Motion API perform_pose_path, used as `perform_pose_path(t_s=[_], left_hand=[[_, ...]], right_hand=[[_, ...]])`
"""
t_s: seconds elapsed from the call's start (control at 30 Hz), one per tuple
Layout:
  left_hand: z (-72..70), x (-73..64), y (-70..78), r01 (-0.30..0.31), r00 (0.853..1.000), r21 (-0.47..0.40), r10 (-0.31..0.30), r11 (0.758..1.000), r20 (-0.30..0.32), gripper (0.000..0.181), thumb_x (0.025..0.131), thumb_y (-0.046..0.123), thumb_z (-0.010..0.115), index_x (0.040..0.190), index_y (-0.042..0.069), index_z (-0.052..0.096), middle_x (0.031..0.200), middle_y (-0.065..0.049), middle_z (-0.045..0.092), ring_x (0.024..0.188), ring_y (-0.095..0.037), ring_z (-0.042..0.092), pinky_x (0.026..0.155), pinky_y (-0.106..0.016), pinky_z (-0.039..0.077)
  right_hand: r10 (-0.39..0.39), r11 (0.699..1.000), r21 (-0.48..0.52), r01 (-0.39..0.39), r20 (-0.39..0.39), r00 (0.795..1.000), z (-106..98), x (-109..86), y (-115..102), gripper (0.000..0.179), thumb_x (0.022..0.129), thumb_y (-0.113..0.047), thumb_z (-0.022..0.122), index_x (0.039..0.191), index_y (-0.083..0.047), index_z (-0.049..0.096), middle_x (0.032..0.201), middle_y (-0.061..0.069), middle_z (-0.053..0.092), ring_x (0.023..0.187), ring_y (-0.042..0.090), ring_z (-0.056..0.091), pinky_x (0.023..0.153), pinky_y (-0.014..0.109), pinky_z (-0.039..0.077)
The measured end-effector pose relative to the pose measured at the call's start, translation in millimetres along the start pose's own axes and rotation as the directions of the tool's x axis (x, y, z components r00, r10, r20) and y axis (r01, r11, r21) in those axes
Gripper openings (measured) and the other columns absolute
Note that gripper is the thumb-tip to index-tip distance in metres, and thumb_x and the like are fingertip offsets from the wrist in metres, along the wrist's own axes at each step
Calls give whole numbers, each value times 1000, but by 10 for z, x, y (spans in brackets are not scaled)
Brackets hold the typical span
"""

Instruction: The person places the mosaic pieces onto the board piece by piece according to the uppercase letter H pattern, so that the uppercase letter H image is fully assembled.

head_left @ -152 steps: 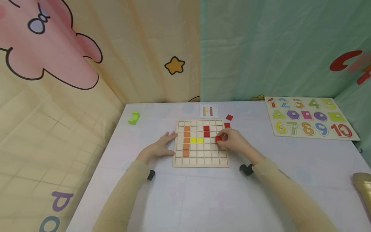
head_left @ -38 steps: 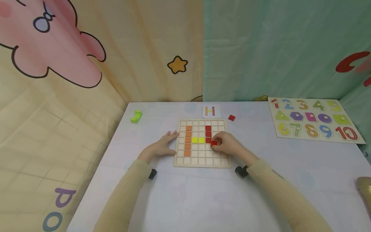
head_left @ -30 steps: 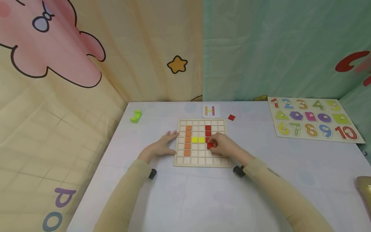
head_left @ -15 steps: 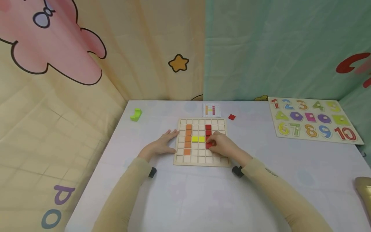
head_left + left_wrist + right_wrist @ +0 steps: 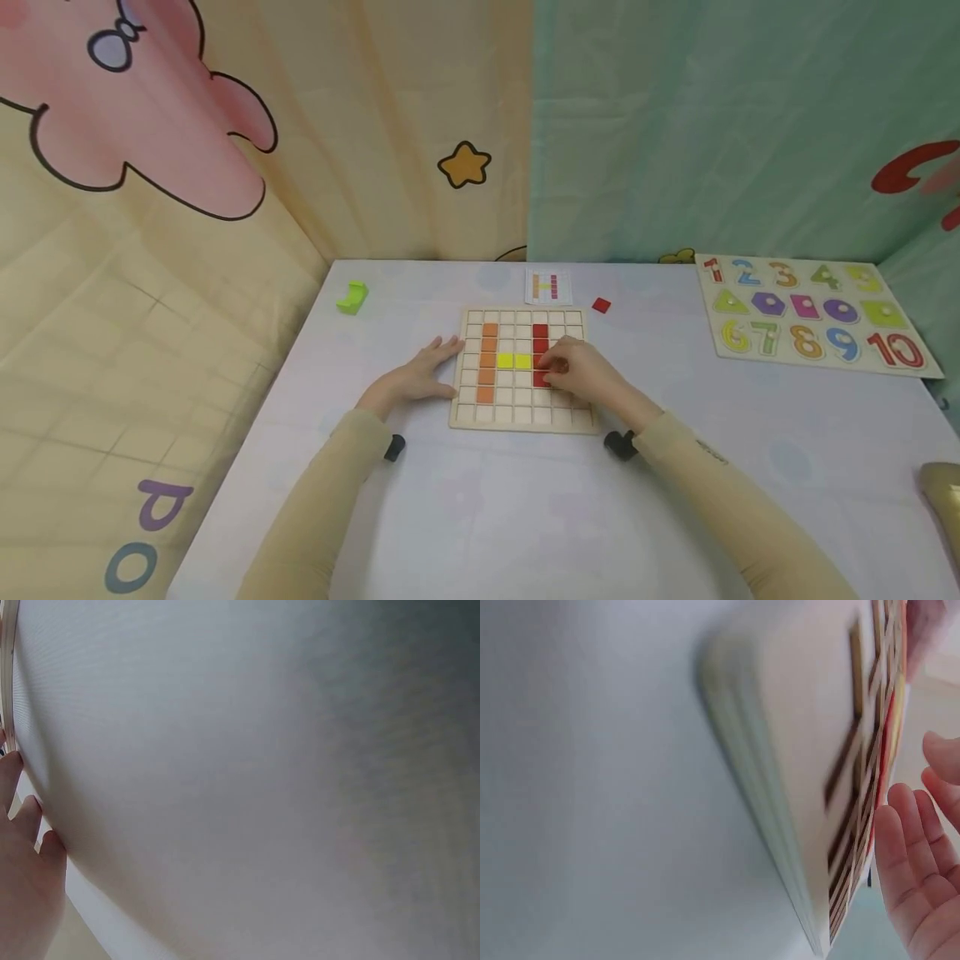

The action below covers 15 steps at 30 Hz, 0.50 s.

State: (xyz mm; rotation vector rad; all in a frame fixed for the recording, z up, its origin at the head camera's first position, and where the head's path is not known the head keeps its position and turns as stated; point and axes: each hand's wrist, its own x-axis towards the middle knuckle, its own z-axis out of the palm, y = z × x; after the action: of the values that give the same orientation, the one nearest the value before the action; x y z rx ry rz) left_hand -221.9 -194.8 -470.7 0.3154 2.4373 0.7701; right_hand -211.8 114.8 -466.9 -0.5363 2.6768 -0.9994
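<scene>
A wooden grid board (image 5: 498,423) lies on the table. Orange tiles (image 5: 488,359) fill one column, two yellow tiles (image 5: 513,361) sit in the middle, and red tiles (image 5: 541,332) line a column to their right. My left hand (image 5: 408,380) rests at the board's left edge, fingers spread. Over the board's right side, my right hand (image 5: 588,373) has its fingertips at the lowest red tile (image 5: 540,379), which lies in its cell. In the right wrist view a gap shows between the thumb and fingers (image 5: 904,847), with no tile between them.
Behind the board lie a pattern card (image 5: 548,287) and one loose red tile (image 5: 602,305). A green curved block (image 5: 352,297) is at the back left. A number-and-shape puzzle board (image 5: 817,317) lies at the back right.
Two more red tiles have gone into the red column; one came from the table behind the right hand. The right hand has moved left and let go of the lowest tile. The left hand stays put.
</scene>
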Motion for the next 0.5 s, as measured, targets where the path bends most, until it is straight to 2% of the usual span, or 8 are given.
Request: perform_pose_path(t_s=[0.1, 0.23, 0.37, 0.5], left_hand=[[1, -17, 13, 14, 1000, -3, -14, 1000, -5, 91, 87, 21, 72, 159, 27, 17, 167, 6, 6, 155, -23, -9, 122, -59, 4], [3, -41, 15, 17, 1000, -11, -17, 1000, -6, 91, 87, 21, 73, 159, 27, 18, 167, 7, 6, 155, -23, -9, 122, -59, 4], [4, -46, 9, 3, 1000, -9, -3, 1000, -5, 91, 86, 22, 73, 159, 27, 18, 167, 7, 6, 155, -23, -9, 123, -58, 3], [6, -37, 13, 3, 1000, -4, -3, 1000, -6, 91, 87, 23, 73, 159, 28, 18, 167, 8, 5, 155, -23, -9, 123, -58, 3]], right_hand=[[15, 999, 36, -13, -42, 999, -120, 50, 30, 26, 88, -15, 72, 111, -5, 71, 107, 8, 64, 95, 23, 61, 83, 36, 56], [59, 997, 63, -52, -122, 991, -312, 172, 156, 35, 89, -17, 72, 121, -2, 66, 121, 15, 59, 109, 31, 60, 92, 45, 55], [137, 989, 90, -121, -204, 969, -522, 289, 361, 42, 92, -17, 68, 129, 1, 60, 127, 20, 53, 116, 37, 54, 96, 50, 50], [225, 971, 139, -194, -253, 941, -693, 360, 550, 48, 93, -19, 66, 135, 1, 54, 133, 22, 49, 122, 39, 50, 99, 52, 47]])
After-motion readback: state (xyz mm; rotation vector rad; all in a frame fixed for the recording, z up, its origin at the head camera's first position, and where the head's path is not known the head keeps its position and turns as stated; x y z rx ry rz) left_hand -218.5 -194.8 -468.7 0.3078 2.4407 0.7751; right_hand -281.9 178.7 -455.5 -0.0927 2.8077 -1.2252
